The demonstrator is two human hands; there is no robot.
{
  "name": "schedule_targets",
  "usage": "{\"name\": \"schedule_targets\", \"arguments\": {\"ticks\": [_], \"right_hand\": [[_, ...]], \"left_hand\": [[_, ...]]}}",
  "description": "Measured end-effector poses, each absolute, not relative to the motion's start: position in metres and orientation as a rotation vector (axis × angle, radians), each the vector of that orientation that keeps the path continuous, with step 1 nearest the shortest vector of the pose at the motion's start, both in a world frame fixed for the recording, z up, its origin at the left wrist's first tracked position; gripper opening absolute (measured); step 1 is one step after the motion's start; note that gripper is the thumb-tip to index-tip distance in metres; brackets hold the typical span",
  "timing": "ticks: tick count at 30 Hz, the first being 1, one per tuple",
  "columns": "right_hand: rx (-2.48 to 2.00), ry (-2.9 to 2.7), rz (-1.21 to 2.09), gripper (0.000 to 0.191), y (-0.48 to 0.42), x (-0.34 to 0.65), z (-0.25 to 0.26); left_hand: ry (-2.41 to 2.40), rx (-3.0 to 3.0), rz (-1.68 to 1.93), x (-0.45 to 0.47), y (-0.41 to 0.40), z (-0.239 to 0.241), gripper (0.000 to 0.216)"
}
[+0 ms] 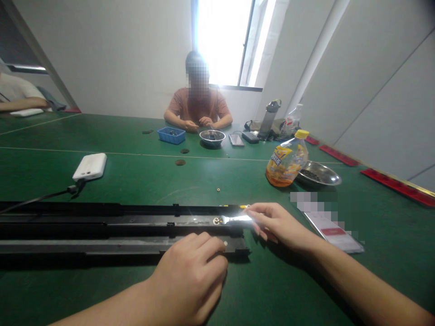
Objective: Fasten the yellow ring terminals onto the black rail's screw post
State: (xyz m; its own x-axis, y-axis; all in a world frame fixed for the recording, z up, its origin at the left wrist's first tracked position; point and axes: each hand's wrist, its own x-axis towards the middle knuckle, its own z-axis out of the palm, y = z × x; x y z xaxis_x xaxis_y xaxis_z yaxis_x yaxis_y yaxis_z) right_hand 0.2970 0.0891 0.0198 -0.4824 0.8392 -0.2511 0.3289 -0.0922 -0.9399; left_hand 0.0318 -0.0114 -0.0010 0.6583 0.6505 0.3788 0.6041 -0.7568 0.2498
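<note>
1. My right hand [272,222] is closed on a bright silver tool [237,218], thumb against fingers near its right end. I take this grip as meant to leave the left end free, level with a brass-coloured fitting [216,221]; whether they touch, I cannot tell.
2. The fitting sits near the right end of the far black rail [142,211], probably why both hands work there.
3. My left hand [195,271] lies over the near black rail [136,245], fingers curled, seemingly to steady it; I cannot tell whether they grip. My hands are apart.
4. Both rails are long, straight and dark, with greyish inner strips and small raised clips. They run left to right across the table [146,183], whose green top looks smooth and lightly scuffed.
5. A small brass-coloured ring [218,190] lies beyond the far rail, perhaps kept within reach.
6. Far right, a clear plastic bottle [285,162] with a yellow cap stands beside a shiny, shallow metal bowl [328,174] holding small dark pieces.
7. Far left sits a white box [90,166], round-cornered and matte, a black cable [47,198] beside it.
</note>
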Motion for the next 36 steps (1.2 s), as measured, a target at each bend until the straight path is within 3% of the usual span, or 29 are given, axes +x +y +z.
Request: {"name": "schedule_targets", "arguments": {"ticks": [36], "right_hand": [[-1.215,-1.750,1.522,0.051,0.084,0.287,0.018]], "left_hand": [[1.047,2.767,0.676,0.032,-0.011,-0.001,0.006]]}}
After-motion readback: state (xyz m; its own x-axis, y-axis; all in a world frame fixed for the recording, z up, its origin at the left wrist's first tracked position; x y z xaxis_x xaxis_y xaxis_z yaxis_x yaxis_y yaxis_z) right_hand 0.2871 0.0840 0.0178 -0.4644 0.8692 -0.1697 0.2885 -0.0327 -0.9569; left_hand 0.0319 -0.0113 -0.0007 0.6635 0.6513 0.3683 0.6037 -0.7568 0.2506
